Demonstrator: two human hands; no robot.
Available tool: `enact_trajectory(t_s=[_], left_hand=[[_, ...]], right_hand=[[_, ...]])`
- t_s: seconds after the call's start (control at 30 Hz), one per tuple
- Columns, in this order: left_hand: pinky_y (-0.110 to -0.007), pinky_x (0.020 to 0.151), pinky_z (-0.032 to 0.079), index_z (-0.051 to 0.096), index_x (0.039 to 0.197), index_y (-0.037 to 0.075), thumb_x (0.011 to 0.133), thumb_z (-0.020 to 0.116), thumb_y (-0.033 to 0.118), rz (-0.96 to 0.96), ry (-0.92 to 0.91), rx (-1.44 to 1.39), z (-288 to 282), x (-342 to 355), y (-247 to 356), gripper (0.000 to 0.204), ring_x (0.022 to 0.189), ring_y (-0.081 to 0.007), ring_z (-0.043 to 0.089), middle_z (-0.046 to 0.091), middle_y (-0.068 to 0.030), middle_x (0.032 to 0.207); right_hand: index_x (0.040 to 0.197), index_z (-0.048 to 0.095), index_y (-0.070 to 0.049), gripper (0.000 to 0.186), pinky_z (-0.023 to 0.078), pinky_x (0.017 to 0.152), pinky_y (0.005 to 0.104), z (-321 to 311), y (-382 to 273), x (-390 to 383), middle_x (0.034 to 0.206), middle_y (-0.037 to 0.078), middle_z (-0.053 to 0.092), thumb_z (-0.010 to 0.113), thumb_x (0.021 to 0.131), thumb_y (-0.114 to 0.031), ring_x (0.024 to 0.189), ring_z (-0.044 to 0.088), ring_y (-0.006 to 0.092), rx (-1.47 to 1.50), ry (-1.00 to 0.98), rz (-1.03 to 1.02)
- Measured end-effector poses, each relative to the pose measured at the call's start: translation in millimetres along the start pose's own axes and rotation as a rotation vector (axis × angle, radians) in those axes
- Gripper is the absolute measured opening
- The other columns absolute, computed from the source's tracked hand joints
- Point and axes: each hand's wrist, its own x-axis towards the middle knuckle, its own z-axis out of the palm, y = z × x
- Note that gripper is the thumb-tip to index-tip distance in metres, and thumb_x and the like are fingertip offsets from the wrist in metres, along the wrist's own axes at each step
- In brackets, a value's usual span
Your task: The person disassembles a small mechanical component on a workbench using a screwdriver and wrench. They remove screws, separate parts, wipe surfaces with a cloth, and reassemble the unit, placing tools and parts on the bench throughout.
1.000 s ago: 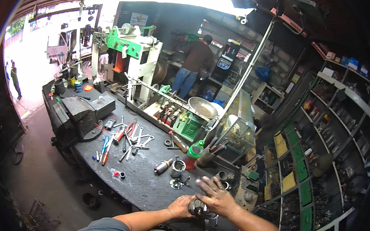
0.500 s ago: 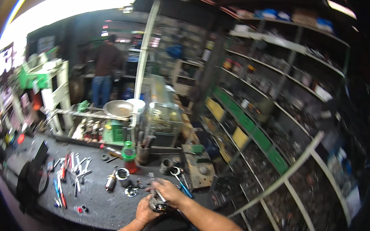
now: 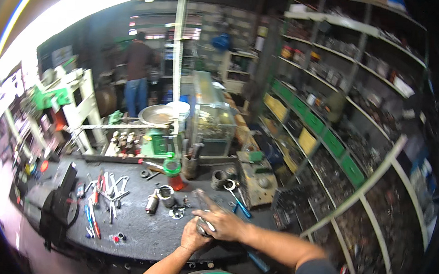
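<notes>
Close to the bench's front edge, my left hand (image 3: 195, 235) is closed around a small metal part (image 3: 205, 228), most of it hidden by fingers. My right hand (image 3: 223, 223) lies over the same part, its fingers bent and blurred. A bright, silvery piece shows beneath them; its kind is unclear. Just beyond my hands lie a round plate with small parts (image 3: 176, 213), an open metal cylinder (image 3: 165, 194) and a smaller dark-and-silver cylinder (image 3: 152, 203). To the right is a blue-handled tool (image 3: 243, 210).
Several wrenches (image 3: 108, 189) and pliers (image 3: 92, 224) lie left on the dark bench (image 3: 138, 232). A red bottle with a green cap (image 3: 173, 173) stands behind the cylinders. A heavy metal block (image 3: 259, 182) sits at right, beside shelving (image 3: 352, 97). A person (image 3: 136, 76) stands far back.
The view has shifted, so the bench appears lower and farther right. My right hand has turned further over the part, covering more of it. Both hands stay together on it.
</notes>
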Motion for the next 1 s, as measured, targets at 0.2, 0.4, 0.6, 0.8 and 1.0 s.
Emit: enact_trajectory(t_s=[0.2,0.4,0.6,0.8,1.0], left_hand=[[-0.051,0.119,0.05,0.049,0.159,0.006,0.071,0.101,0.045,0.171,0.111,-0.045,-5.1,4.0,24.0,0.109,0.137,-0.0405,0.063,0.065,-0.0214,0.148],[-0.052,0.114,0.053,0.049,0.157,0.007,0.069,0.102,0.045,0.125,0.145,-0.059,-21.1,-5.4,34.1,0.109,0.131,-0.0433,0.066,0.069,-0.0237,0.139],[-0.05,0.116,0.052,0.052,0.155,0.006,0.069,0.102,0.045,0.093,0.081,-0.083,-24.1,-0.1,33.2,0.107,0.134,-0.0411,0.066,0.069,-0.0219,0.141],[-0.049,0.117,0.052,0.053,0.154,0.007,0.071,0.1,0.039,0.108,0.132,-0.071,-23.7,-4.0,32.1,0.1,0.134,-0.041,0.066,0.069,-0.0204,0.141],[-0.048,0.12,0.05,0.047,0.162,0.007,0.075,0.097,0.033,0.149,0.125,-0.107,-18.4,-4.6,28.9,0.103,0.138,-0.0388,0.063,0.066,-0.0186,0.148]], right_hand=[[0.135,0.069,-0.004,0.027,0.06,0.099,0.0347,29.0,13.4,-27.1,0.124,0.01,0.078,0.07,0.109,-0.011,0.116,0.072,0.0183,0.848,0.308,0.644],[0.135,0.065,-0.001,0.026,0.062,0.1,0.0391,2.3,33.7,17.3,0.12,0.016,0.078,0.066,0.112,-0.015,0.113,0.075,0.0235,1.356,-0.077,0.775],[0.136,0.069,0.005,0.044,0.056,0.104,0.0486,-50.3,19.4,63.5,0.124,0.022,0.076,0.071,0.105,-0.026,0.111,0.073,0.0424,-0.118,-0.522,0.137],[0.121,0.081,-0.015,0.036,0.033,0.13,0.063,-65.0,-13.1,82.5,0.153,0.019,0.063,0.08,0.086,-0.025,0.155,0.047,0.0394,-0.483,-0.682,-0.257],[0.119,0.081,-0.01,0.037,0.03,0.132,0.0612,-18.6,-21.6,6.8,0.173,0.039,0.029,0.084,0.082,-0.015,0.16,0.034,0.0548,-0.317,-0.045,0.041]])
